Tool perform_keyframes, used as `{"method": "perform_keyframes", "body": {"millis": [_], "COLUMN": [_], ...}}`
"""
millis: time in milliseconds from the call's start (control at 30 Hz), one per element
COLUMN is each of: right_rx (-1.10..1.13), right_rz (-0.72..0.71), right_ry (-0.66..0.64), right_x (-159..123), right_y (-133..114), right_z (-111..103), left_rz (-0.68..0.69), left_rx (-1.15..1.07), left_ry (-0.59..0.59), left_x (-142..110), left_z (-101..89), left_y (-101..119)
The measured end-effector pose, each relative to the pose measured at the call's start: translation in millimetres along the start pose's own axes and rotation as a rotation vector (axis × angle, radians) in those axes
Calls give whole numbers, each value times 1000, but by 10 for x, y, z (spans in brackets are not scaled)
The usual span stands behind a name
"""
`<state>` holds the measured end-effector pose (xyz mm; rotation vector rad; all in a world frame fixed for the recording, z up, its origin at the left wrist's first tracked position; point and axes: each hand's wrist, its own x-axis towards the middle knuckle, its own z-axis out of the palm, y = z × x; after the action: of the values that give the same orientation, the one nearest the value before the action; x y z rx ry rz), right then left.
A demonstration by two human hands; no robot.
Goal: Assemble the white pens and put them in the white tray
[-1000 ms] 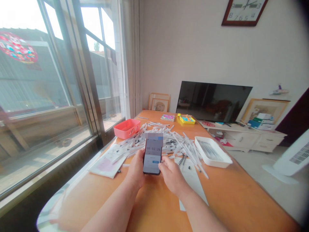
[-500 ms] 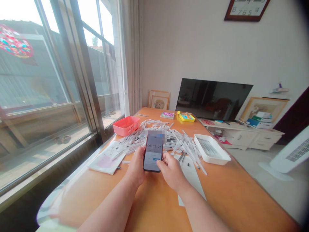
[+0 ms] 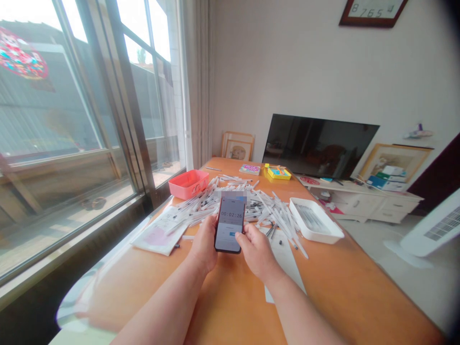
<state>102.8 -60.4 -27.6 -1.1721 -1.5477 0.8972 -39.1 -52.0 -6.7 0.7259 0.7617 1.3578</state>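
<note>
A black smartphone (image 3: pixel 228 227) is held upright over the near middle of the table, its screen reading 00:02:26. My left hand (image 3: pixel 205 243) grips its left edge, with the fingers behind it partly hidden. My right hand (image 3: pixel 256 247) is closed at the phone's right edge, its thumb on the lower right of the screen near a blue button. Behind the phone spreads a large heap of white pens (image 3: pixel 204 203). Beneath my right forearm lies a white sheet of paper (image 3: pixel 287 263), with a small black cap on it.
A red plastic basket (image 3: pixel 189 190) stands left of the heap, and a white tray (image 3: pixel 332 234) with thin pen parts stands right. A booklet (image 3: pixel 158 239) lies at the left edge. Farther back on the table (image 3: pixel 341 287) are a yellow box (image 3: pixel 279 173) and a pink-covered book (image 3: pixel 249 169).
The view has tilted slightly downward and back up a little, so things shift in the picture. My right thumb has moved onto the screen by the blue button. The reading stays 00:02:26.
</note>
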Motion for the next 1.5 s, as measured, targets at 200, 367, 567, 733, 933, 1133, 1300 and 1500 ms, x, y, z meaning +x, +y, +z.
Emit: {"method": "perform_keyframes", "body": {"millis": [200, 367, 567, 733, 933, 1133, 1300, 1500], "right_rx": [16, 19, 41, 51, 77, 145, 147, 267], "right_rz": [-9, 6, -7, -6, -15, 16, 48, 52], "right_ry": [8, 6, 1, 2, 4, -20, 3, 51], "right_x": [-5, 1, -5, -6, 14, 24, 30, 30], "right_y": [-3, 1, -47, -53, -19, -8, -24, -137], "right_z": [8, 16, 11, 10, 5, -27, -73, -106], "left_rz": [9, 13, 25, 22, 16, 3, -7, -23], "left_rx": [19, 21, -21, -37, -49, -53, -31, 16], "left_ry": [-13, -14, 8, 6, 11, -4, -27, -29], "left_x": [-7, 1, 7, 5, 7, -11, -48, -71], "left_z": [-5, -13, -13, -15, -18, -1, 30, 45], "left_y": [-8, -29, -29, -21, -20, -5, 17, 10]}}
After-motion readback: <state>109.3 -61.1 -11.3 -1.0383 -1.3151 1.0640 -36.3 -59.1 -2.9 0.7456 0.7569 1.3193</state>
